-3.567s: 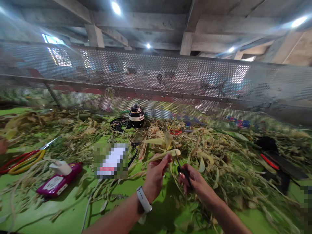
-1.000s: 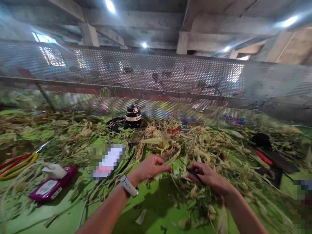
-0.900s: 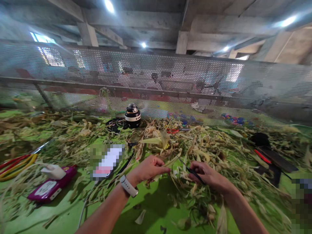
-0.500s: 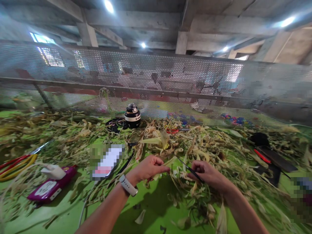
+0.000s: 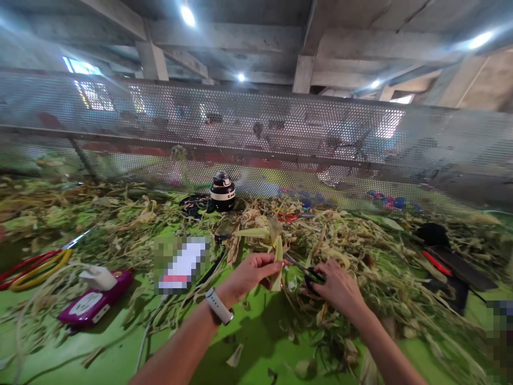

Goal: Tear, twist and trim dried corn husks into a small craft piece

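Observation:
Pinched between the thumb and fingers of my left hand is a pale green-yellow strip of corn husk, held upright. My left wrist carries a watch with a white strap. A pair of scissors with black handles sits in my right hand, its blades pointing up and left toward the husk. I cannot tell whether the blades touch it. Dried husk scraps lie heaped beyond both hands, with more beneath the right one.
At left are a phone, a purple power strip with a white charger, and red-and-yellow-handled scissors. A black bottle stands behind, before a perforated metal screen. A dark tool with a red part lies at right on the green table.
The husk strip in my left hand now stands upright and looks wider. My right hand has turned palm-down, and the scissors' handles show more. The view has shifted slightly.

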